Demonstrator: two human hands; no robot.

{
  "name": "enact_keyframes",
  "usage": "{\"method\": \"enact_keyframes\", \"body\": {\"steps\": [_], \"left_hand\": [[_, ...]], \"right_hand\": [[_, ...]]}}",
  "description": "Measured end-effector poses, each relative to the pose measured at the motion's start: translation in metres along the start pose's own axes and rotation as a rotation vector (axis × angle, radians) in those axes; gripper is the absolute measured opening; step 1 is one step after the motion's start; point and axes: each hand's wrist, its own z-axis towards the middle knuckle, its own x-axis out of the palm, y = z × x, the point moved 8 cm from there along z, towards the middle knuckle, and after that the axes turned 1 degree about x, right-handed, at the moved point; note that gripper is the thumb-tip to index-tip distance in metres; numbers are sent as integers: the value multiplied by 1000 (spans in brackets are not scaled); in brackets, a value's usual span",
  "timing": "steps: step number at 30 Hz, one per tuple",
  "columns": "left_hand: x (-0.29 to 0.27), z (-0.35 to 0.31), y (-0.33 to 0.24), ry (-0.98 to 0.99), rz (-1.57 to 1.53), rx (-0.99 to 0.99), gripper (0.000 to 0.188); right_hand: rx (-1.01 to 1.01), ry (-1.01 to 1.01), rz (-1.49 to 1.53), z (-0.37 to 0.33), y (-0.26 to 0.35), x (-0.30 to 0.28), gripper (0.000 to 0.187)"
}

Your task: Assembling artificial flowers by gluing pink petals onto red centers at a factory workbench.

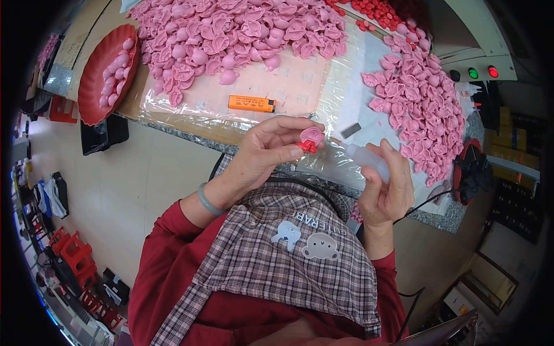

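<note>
Between the thumb and fingers of my left hand [262, 149] is a small pink plastic piece [312, 135] with a red part [306, 146] at its lower edge. Whether the two are joined, I cannot tell. My right hand [388, 187] grips a translucent white squeeze bottle [367, 160], its narrow tip pointing left toward the pink piece, a short gap apart. Beyond my left hand an orange lighter [251, 103] lies on the table. Close to the bottle rests a small dark grey block [350, 130].
A large heap of pink plastic pieces [231, 32] covers the far table, and another pink heap [424, 109] lies at the right. Red pieces [378, 12] are piled at the back. A red scalloped tray [89, 86] with pink pieces overhangs the left edge. Indicator lights [473, 73] glow on a machine.
</note>
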Motion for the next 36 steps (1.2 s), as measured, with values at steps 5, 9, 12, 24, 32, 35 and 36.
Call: {"method": "enact_keyframes", "body": {"steps": [5, 9, 12, 24, 32, 35, 36], "left_hand": [[0, 1, -1, -12, -74, -3, 41], [-1, 1, 0, -20, -61, -3, 42], [-2, 1, 1, -24, -39, 1, 43], [-4, 1, 1, -24, -31, 3, 41], [-4, 1, 1, -36, -44, 0, 42], [-5, 2, 1, -23, -104, -2, 41], [-5, 2, 1, -25, -115, -4, 41]], "right_hand": [[24, -33, 11, -2, -2, -2, 38], [30, -40, 21, -3, -3, -3, 37], [28, -22, 6, -2, -2, -2, 37], [18, 7, 1, 0, -2, 2, 38], [17, -9, 23, 0, -5, 1, 39], [44, -47, 61, -5, -10, -2, 40], [79, -65, 99, -7, -13, -3, 40]]}}
